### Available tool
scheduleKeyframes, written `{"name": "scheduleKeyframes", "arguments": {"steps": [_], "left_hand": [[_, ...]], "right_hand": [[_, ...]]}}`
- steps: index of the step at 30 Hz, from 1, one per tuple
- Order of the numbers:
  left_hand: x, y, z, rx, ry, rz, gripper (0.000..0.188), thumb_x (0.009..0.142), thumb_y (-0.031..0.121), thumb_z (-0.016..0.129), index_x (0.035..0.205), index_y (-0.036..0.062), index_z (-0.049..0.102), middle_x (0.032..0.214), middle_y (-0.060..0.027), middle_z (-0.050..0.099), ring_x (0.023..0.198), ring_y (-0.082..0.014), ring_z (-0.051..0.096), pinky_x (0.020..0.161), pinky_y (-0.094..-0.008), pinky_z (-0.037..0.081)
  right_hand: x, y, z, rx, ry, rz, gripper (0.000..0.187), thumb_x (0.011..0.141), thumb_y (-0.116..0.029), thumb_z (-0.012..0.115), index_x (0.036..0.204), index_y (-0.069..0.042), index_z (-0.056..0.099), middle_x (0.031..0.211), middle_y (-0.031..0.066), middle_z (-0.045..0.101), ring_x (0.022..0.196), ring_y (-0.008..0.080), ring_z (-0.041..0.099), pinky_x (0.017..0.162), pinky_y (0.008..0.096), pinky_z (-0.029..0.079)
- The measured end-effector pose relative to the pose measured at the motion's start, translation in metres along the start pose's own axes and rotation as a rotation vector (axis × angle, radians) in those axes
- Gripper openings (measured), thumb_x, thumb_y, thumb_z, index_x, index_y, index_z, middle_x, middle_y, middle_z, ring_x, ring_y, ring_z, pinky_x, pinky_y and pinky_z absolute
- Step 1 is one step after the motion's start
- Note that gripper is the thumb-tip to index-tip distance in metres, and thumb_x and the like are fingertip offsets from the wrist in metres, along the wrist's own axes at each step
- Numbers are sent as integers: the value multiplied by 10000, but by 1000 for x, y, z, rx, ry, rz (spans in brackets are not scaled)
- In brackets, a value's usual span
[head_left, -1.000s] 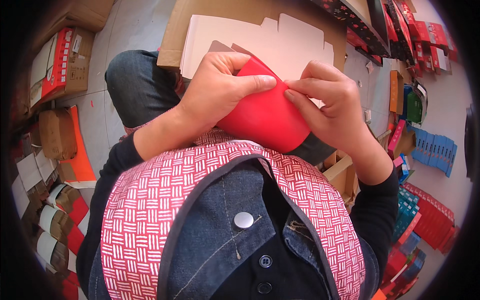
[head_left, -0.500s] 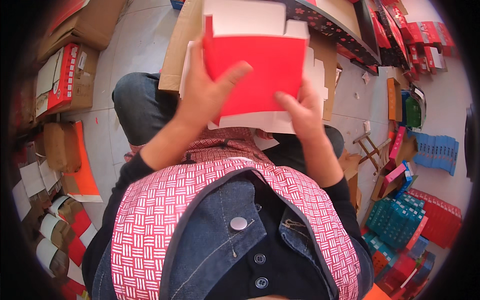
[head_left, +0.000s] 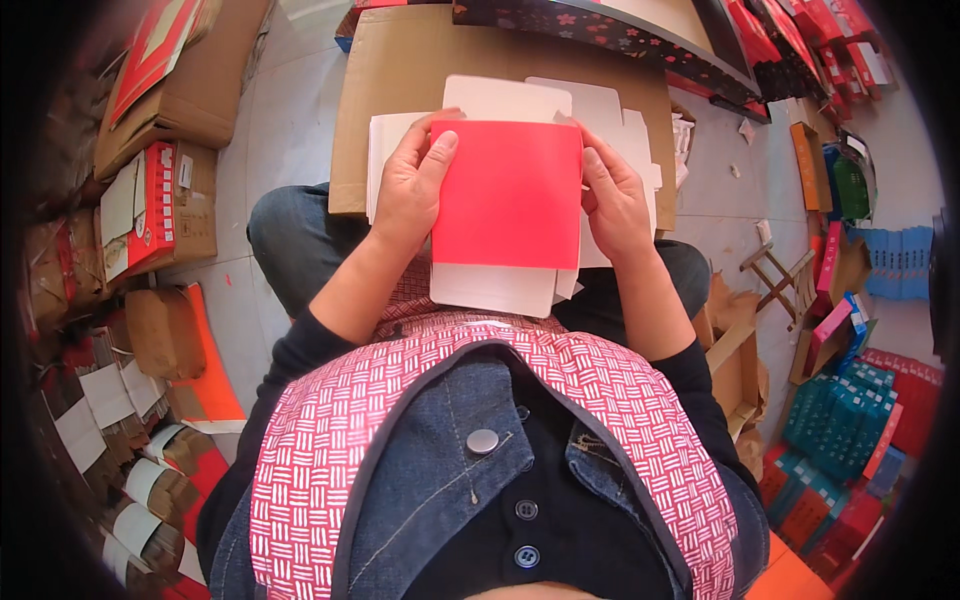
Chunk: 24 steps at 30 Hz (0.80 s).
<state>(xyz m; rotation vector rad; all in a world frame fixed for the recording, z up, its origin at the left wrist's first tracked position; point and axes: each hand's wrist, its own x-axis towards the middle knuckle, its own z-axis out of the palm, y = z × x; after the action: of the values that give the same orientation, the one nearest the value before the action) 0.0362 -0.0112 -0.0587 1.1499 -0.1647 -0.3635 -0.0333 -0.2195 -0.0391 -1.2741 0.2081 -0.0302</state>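
A red folding carton with white end flaps is held level in front of me, its plain red panel facing up. One white flap sticks out at the far end and another at the near end. My left hand grips its left edge, thumb on the top and fingers curled at the far corner. On the opposite edge, my right hand holds it with the fingers partly behind the side. Beneath it, white card blanks lie on a brown cardboard surface.
A dark tray with a flower pattern stands at the far side. Cardboard boxes are stacked on the left, above bundles of white and brown card. To the right are a small folding wooden stool and stacks of teal boxes.
The carton has come nearer to me and lower, and now sits straighter. Both hands have shifted from its face and lower corner up to its two side edges.
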Motion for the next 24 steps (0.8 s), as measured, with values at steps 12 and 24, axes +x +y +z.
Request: {"name": "scheduleKeyframes", "arguments": {"steps": [12,24], "left_hand": [[8,14,-19,-105,-174,-258,263,937,116,527,1139,-37,598,1033,-92,627,916,-125,601,812,-233,492],[0,16,7,379,-273,107,204,891,36,542,1042,-43,654,1088,-87,598,995,-157,569,874,-256,454]], "right_hand": [[8,14,-22,-179,-52,-179,299,897,-133,592,1122,61,615,1178,114,575,1014,159,577,853,272,486],[56,-66,-1,-538,-379,159,272,868,-268,651,952,-10,664,806,37,653,715,97,598,659,231,479]]}}
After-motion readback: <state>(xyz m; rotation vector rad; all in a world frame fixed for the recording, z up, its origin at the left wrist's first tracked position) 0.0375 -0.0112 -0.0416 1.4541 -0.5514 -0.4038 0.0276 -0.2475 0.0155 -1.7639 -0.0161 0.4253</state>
